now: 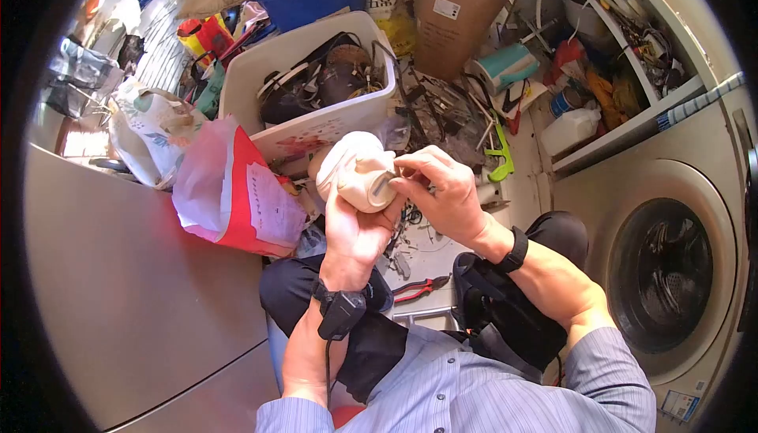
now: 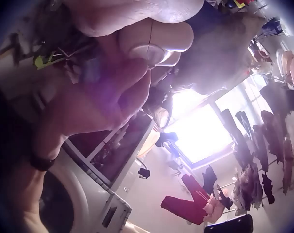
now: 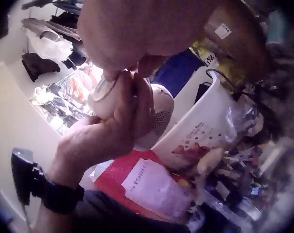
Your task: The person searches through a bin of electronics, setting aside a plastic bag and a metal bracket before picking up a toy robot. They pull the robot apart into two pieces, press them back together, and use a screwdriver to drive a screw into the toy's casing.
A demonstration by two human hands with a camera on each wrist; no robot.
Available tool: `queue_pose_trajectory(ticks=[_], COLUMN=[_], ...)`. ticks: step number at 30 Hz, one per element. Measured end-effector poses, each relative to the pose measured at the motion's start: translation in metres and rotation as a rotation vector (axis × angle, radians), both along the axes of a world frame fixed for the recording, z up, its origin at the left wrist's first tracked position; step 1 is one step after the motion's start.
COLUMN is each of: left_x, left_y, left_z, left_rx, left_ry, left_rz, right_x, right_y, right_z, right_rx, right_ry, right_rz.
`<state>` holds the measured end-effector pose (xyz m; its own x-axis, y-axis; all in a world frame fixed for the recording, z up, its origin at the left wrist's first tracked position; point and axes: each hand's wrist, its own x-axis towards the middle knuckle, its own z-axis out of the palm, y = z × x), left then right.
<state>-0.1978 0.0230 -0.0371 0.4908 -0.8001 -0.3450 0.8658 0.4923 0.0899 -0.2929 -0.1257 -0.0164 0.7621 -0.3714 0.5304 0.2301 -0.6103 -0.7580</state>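
A white, rounded plastic device [image 1: 353, 171] is held up over the floor in front of my knees. One end is flat and round with a small grey strip, and the right wrist view shows a perforated grille [image 3: 161, 122] on its side. My left hand [image 1: 353, 232] grips it from below, fingers wrapped round the body. From the right, my right hand [image 1: 444, 192] has its thumb and index finger bent at the rim of the flat end, pinching there. In the left wrist view, the right hand [image 2: 101, 104] partly covers that end.
Behind the device stands a white bin [image 1: 316, 121] full of dark parts and cables. A red-and-white bag [image 1: 237, 196] is at the left. Red-handled pliers [image 1: 421, 289] and small debris lie on the floor. A washing machine [image 1: 663, 251] stands at the right.
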Motion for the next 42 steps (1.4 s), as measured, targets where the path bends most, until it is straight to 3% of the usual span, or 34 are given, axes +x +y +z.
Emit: queue_pose_trajectory(ticks=[6,8,10,13,14,16,17,19,20,21,23,24,27,29,31,35,37,38,40,42], left_x=[-0.007,-0.009,-0.006,0.001,0.003,0.012,0.015,0.018,0.02,0.021,0.024,0.024,0.019,0.017,0.014,0.005,-0.008,-0.011,-0.016,-0.016], left_y=[-0.013,-0.018,-0.021,-0.018,-0.017,-0.019,-0.02,-0.019,-0.02,-0.019,-0.016,-0.015,-0.017,-0.017,-0.018,-0.03,-0.039,-0.04,-0.04,-0.037], left_z=[-0.018,-0.02,-0.026,-0.036,-0.039,-0.039,-0.039,-0.035,-0.034,-0.034,-0.037,-0.037,-0.035,-0.041,-0.043,-0.037,-0.02,-0.025,-0.022,-0.02], left_rx=[0.009,0.136,0.1,0.007,-0.049,-0.004,0.037,0.06,0.082,0.105,0.087,0.061,0.159,0.093,0.026,0.077,0.353,0.395,0.353,0.316], left_ry=[0.001,0.015,0.051,0.103,0.12,0.144,0.168,0.168,0.154,0.14,0.133,0.13,0.1,0.079,0.057,-0.054,-0.21,-0.312,-0.391,-0.416], left_rz=[0.071,0.096,0.1,0.105,0.103,0.102,0.099,0.129,0.143,0.155,0.157,0.156,0.184,0.161,0.134,0.08,0.114,0.091,0.113,0.13], right_x=[0.007,0.007,0.008,0.005,0.003,0.003,0.002,-0.002,-0.002,0.002,0.007,0.007,-0.001,-0.001,0.005,0.004,0.001,0.0,-0.001,-0.004], right_y=[-0.013,-0.015,-0.016,-0.017,-0.017,-0.021,-0.024,-0.027,-0.031,-0.031,-0.031,-0.029,-0.026,-0.026,-0.019,-0.016,-0.019,-0.019,-0.025,-0.03], right_z=[-0.014,-0.019,-0.02,-0.017,-0.017,-0.022,-0.023,-0.014,-0.027,-0.033,-0.041,-0.039,-0.028,-0.034,-0.03,-0.032,-0.035,-0.035,-0.038,-0.036], right_rx=[-0.201,-0.174,-0.148,-0.026,0.123,0.354,0.356,0.278,0.118,0.124,-0.095,-0.09,-0.159,-0.211,-0.004,0.031,-0.025,0.092,0.257,0.271], right_ry=[-0.037,0.01,0.046,0.088,0.116,0.169,0.167,0.316,0.298,0.295,-0.007,-0.007,0.279,0.358,0.109,0.202,0.279,0.31,0.362,0.317], right_rz=[-0.03,-0.033,-0.029,0.018,0.004,-0.009,-0.005,0.035,0.05,0.055,0.052,0.054,0.088,0.108,0.082,0.048,0.053,0.059,0.128,0.152])
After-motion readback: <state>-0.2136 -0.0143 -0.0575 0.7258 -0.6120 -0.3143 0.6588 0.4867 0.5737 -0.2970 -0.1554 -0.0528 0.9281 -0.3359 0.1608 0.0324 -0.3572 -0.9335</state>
